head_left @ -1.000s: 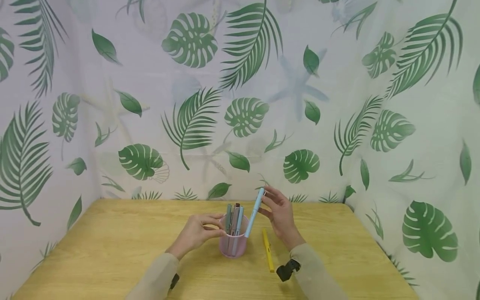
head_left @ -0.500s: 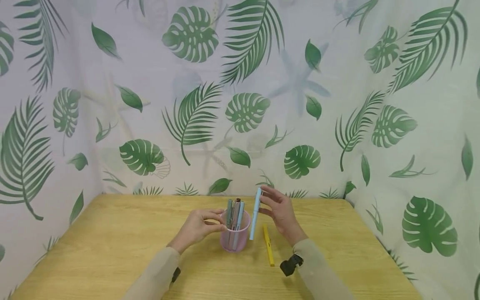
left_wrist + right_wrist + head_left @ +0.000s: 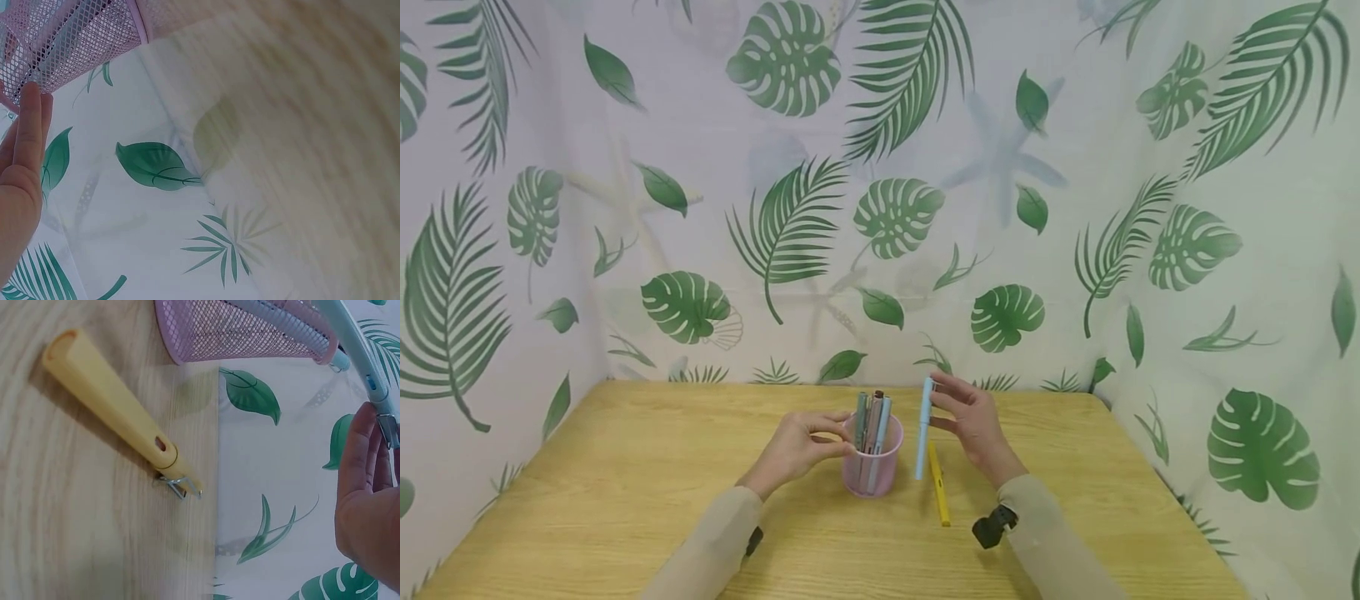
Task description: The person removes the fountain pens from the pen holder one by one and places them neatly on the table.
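Near the middle of the table, a pink mesh pen holder stands upright with several pens in it. My left hand holds its left side near the rim; the left wrist view shows fingers against the mesh. Just right of the holder, my right hand pinches a light blue pen near its upper, clipped end. The pen hangs almost upright, apart from the holder. Beneath that hand lies a yellow pen on the tabletop, its metal clip showing in the right wrist view.
The wooden table reaches back to a white curtain printed with green leaves, which also runs along both sides. Black wrist straps sit over the beige sleeves.
The light blue pen has moved right, away from the pen holder's rim, and turned from leaning to nearly upright. My left hand stays at the holder. The head view has tilted slightly up-to-down.
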Available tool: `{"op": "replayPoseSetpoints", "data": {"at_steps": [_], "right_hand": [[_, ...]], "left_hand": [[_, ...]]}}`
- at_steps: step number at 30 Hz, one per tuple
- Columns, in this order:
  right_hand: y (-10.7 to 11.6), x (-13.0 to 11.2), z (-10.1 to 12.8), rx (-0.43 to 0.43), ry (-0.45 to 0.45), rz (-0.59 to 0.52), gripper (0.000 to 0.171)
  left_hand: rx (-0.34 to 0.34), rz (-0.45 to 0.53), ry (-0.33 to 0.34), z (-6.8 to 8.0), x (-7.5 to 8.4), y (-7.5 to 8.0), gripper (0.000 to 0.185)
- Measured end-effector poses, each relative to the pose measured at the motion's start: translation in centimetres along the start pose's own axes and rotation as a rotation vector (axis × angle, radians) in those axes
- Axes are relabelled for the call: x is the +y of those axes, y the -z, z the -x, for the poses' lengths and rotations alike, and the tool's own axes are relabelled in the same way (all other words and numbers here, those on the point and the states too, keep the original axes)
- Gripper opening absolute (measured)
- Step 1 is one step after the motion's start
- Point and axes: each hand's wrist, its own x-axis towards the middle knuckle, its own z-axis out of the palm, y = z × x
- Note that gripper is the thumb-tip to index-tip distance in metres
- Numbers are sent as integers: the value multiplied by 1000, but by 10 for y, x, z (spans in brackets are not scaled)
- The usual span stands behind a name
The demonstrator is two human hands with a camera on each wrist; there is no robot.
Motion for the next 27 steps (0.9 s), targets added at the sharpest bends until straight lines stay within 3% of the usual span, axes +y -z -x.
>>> {"op": "replayPoseSetpoints", "data": {"at_steps": [12,20,27], "right_hand": [[17,5,-2,54,-69,109,37],[27,6,-4,76,-93,243,38],[36,10,0,31,-133,296,38]], "left_hand": [[-7,16,-12,0,2,1,8],[-7,23,-4,-2,3,3,8],[-13,6,6,-2,1,1,6]]}}
